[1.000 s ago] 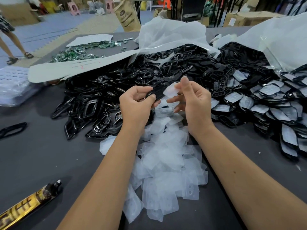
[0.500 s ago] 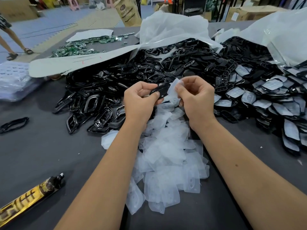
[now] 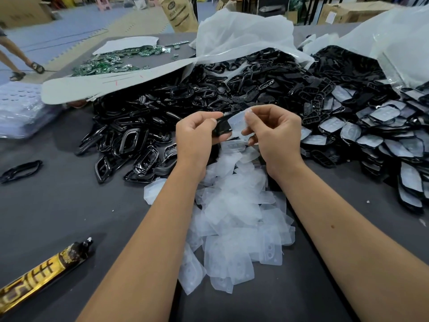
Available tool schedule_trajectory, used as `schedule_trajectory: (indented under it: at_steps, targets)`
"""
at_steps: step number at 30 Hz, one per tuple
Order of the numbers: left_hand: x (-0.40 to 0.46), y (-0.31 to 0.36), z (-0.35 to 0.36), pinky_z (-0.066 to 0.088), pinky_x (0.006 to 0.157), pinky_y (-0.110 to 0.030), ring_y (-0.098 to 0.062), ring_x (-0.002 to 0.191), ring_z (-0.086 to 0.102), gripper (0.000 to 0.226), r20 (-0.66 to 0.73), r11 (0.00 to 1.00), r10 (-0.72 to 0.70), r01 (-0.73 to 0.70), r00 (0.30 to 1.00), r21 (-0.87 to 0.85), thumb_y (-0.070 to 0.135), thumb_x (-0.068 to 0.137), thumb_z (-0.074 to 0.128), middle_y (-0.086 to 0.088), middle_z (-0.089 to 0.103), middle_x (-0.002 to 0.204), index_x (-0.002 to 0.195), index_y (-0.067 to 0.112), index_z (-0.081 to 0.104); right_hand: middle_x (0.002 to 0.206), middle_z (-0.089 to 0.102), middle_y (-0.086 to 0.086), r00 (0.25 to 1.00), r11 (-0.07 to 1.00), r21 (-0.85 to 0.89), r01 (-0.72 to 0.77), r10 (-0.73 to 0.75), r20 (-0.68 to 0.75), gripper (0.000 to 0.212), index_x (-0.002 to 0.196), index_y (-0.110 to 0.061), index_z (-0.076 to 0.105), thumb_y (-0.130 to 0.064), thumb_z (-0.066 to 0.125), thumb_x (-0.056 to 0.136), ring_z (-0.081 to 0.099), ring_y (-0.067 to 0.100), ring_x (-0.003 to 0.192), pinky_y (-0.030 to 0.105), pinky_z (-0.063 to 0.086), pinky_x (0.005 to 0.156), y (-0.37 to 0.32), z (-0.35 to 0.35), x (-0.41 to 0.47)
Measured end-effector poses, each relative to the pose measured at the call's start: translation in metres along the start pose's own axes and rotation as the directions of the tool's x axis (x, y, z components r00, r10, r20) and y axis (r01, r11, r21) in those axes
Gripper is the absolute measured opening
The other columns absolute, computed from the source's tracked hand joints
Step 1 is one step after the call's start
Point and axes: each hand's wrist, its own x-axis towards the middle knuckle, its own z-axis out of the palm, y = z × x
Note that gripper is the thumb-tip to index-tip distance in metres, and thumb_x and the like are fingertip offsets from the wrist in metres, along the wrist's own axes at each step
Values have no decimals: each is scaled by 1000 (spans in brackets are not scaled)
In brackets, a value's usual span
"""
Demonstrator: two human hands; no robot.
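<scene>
My left hand (image 3: 193,138) grips a small black plastic part (image 3: 221,129) between thumb and fingers. My right hand (image 3: 275,133) pinches a translucent white rubber pad (image 3: 238,122) against that part, thumb and forefinger at the pad's top edge. Both hands are raised above a heap of several more translucent pads (image 3: 234,217) lying on the dark grey table (image 3: 58,205).
A big pile of black plastic frames (image 3: 144,126) fills the middle. Black parts fitted with pads (image 3: 383,135) lie at the right. White plastic sheeting (image 3: 239,36) and green circuit boards (image 3: 111,61) sit behind. A gold-black tube (image 3: 44,268) lies front left. A person's legs (image 3: 14,56) stand far left.
My right hand has turned the pad flat against the black part and shifted its pinch to the top edge. Both hands stay close together over the pad heap.
</scene>
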Motion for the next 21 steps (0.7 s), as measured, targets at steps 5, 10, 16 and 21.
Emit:
schedule_trajectory:
  at_steps: [5,10,16,21]
  targets:
    - [-1,2,0,62,69,-30,-26,83,76,40,60,998,-8,11,998,-57,-4,98,43,-17,75,92,83,6,79,70,73,5,999,998,-62,21,-19,29,8,86,-8,72,-9,77,91,74,24,61,28,52,45,1,0,-1]
    - [-1,-1,0,63,72,-35,-28,90,75,42,76,999,3,0,997,-43,-4,97,44,-21,73,99,81,10,81,67,73,3,998,974,-217,62,-64,0,13,80,-15,71,-17,80,88,73,22,56,33,53,48,4,2,-1]
    - [0,-2,-1,63,72,-33,-18,82,75,39,90,1000,14,-16,996,22,-3,95,49,-19,72,101,82,14,82,64,72,2,997,957,-281,64,-72,-17,15,78,-14,71,-19,81,87,71,21,51,39,58,52,3,1,-1]
    - [-1,-4,-1,62,71,-30,-16,76,75,21,124,994,54,-65,991,93,-7,93,63,-6,78,80,95,8,78,61,71,1,996,935,-350,64,-82,-37,18,75,-12,70,-20,81,87,70,19,51,46,61,57,0,3,-2]
